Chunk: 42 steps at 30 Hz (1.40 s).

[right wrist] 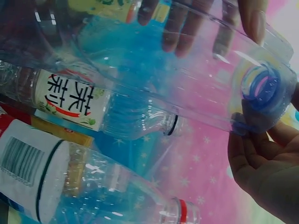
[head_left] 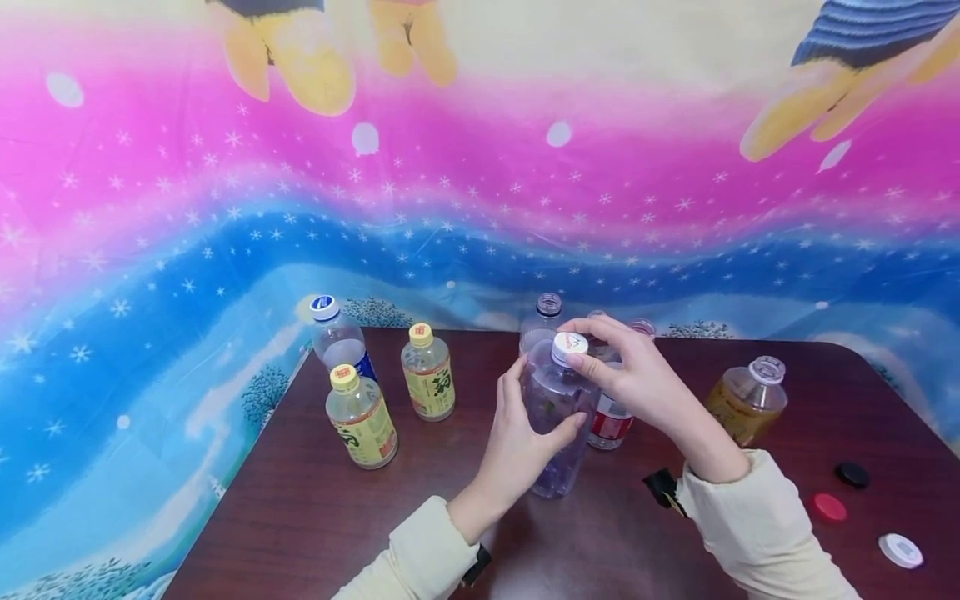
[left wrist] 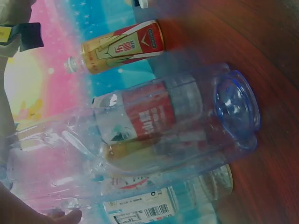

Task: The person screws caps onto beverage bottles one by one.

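Observation:
A large clear plastic bottle [head_left: 558,392] stands upright in front of me at the middle of the table. My left hand [head_left: 521,437] grips its side, with fingers and thumb round the body. At its top, the fingers and thumb of my right hand [head_left: 645,379] pinch the white cap [head_left: 570,346], which sits on the neck. The left wrist view shows the bottle's clear base [left wrist: 236,107]. Fingers of both hands show around the bottle's upper part [right wrist: 187,79] in the right wrist view.
Uncapped bottles stand behind, one with a red label [head_left: 612,427]. A gold-labelled bottle [head_left: 742,404] is to the right, near loose black [head_left: 852,475], red [head_left: 828,507] and white caps [head_left: 900,551]. At left are two yellow-capped bottles [head_left: 363,425] and a blue-labelled bottle [head_left: 341,342].

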### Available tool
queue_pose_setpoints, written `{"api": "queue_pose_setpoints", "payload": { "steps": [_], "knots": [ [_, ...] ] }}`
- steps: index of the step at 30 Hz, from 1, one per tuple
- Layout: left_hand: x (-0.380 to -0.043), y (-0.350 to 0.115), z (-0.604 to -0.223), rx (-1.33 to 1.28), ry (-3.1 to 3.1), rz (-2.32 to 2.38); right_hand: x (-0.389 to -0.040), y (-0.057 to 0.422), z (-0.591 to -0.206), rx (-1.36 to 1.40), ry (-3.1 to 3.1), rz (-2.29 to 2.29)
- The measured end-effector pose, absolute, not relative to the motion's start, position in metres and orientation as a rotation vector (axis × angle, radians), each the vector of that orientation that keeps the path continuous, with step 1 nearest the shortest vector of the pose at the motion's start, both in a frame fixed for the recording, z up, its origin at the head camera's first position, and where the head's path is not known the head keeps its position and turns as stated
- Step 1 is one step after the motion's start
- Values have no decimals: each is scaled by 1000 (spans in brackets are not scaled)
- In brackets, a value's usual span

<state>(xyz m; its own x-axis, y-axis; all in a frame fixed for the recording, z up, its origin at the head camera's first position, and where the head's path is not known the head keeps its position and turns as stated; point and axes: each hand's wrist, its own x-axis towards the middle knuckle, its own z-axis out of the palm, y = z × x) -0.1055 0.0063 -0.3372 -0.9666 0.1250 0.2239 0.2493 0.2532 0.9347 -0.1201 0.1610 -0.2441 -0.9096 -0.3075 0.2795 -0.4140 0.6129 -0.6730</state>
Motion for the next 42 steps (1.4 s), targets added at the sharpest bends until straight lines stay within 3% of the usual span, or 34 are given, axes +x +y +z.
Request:
{"api": "queue_pose_setpoints", "payload": {
  "steps": [14,23,27,38,42],
  "knots": [
    [-90,-8,-355,-133,-2499,-1487,-130,137,-267,684,-2603,1246],
    [-90,-6,-358,-105,-2483,-1495,-126,148,-266,647,-2562,1153],
    [-92,-8,-354,-55,-2426,-1517,-123,175,-265,584,-2417,1100],
    [-127,-24,-343,13,-2269,-1493,-104,287,-263,75,-1729,1253],
    [-140,-26,-343,18,-2266,-1493,-93,329,-272,-349,-1726,1120]
  ]
}}
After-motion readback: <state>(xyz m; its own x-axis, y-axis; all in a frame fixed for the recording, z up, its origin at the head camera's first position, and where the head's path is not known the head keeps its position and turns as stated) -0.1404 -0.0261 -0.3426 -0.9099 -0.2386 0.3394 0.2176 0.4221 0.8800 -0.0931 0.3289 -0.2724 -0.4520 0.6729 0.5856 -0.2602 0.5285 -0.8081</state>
